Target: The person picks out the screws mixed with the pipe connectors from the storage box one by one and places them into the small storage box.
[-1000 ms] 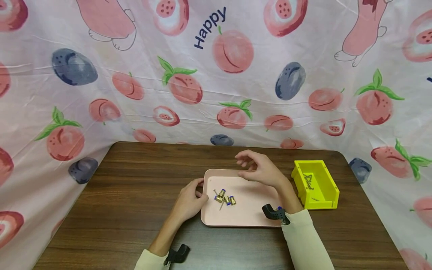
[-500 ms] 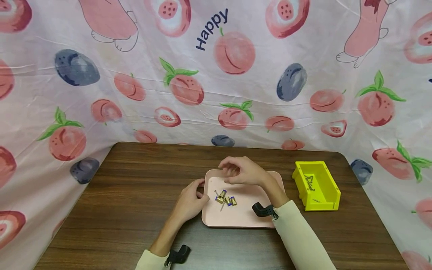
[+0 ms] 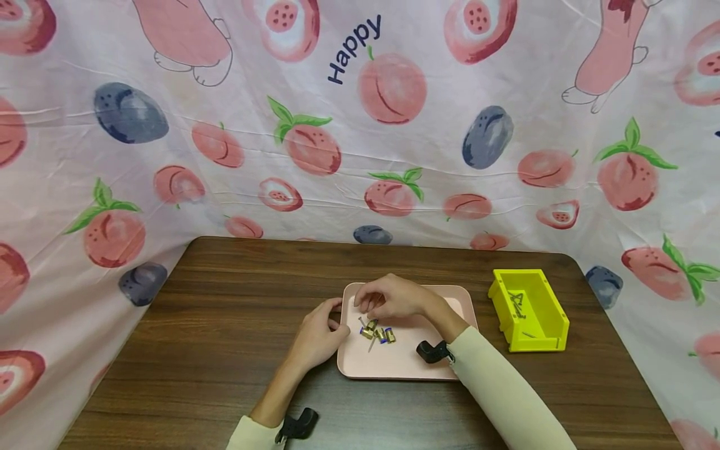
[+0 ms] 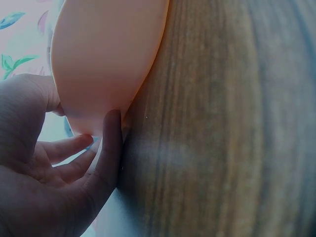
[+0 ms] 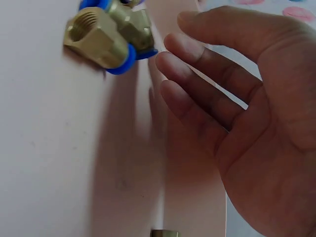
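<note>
A shallow pink tray (image 3: 402, 369) lies on the table, with several brass tube fittings (image 3: 390, 335) with blue rings near its left end. Screws (image 3: 372, 344) lie among them. My left hand (image 3: 317, 332) holds the tray's left end; in the left wrist view the thumb goes over the rim and the fingers touch the outer wall. My right hand (image 3: 392, 297) is over the tray, just behind the fittings. In the right wrist view its fingers (image 5: 185, 103) are bent loosely and hold nothing, close to a brass fitting (image 5: 96, 37).
Right of the tray stands a yellow bin (image 3: 554, 303) with several screws (image 3: 516, 305) inside. The brown wooden table (image 3: 242, 294) is backed by a fruit-print curtain (image 3: 315, 212). Another brass piece (image 5: 165, 233) shows at the bottom of the right wrist view.
My right hand has moved left and down over the tray, from its back right towards the fittings. My left hand has stayed at the tray's left end.
</note>
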The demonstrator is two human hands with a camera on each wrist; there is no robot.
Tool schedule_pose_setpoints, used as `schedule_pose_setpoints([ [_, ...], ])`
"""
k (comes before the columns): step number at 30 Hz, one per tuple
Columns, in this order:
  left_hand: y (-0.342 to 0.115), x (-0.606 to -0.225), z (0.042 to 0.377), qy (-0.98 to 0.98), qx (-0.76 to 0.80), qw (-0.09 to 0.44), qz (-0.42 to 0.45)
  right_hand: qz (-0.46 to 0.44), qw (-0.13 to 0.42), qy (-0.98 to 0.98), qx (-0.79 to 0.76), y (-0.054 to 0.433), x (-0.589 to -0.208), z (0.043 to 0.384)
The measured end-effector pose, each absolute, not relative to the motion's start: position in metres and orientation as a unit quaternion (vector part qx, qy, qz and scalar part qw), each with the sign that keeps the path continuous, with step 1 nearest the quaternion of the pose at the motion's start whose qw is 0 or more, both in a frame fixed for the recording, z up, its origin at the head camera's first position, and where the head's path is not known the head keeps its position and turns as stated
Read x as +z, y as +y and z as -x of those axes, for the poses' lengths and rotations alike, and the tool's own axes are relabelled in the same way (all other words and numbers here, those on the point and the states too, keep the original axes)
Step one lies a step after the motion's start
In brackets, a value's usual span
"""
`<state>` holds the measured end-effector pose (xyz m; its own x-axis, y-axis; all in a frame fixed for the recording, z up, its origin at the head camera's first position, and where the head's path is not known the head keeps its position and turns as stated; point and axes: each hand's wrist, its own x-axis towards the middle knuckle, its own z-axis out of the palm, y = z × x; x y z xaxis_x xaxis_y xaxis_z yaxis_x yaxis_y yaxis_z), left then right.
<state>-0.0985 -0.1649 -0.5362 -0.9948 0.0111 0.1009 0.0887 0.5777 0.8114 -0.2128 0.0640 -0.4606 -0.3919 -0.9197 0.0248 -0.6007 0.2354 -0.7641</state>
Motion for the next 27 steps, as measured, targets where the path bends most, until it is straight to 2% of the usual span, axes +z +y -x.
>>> schedule_pose_setpoints([
  [10,-0.161,-0.525,0.094,-0.885,-0.462,0.052,0.027,0.559,0.174,0.763,-0.273,0.054,-0.465,0.211],
  [15,-0.161,-0.524,0.093,-0.882,-0.467,0.056,0.041,0.559,0.157,0.775,-0.249,0.051,-0.464,0.208],
  [27,-0.162,-0.530,0.098,-0.896,-0.443,0.029,-0.001,0.519,0.140,0.812,-0.227,0.057,-0.463,0.204],
])
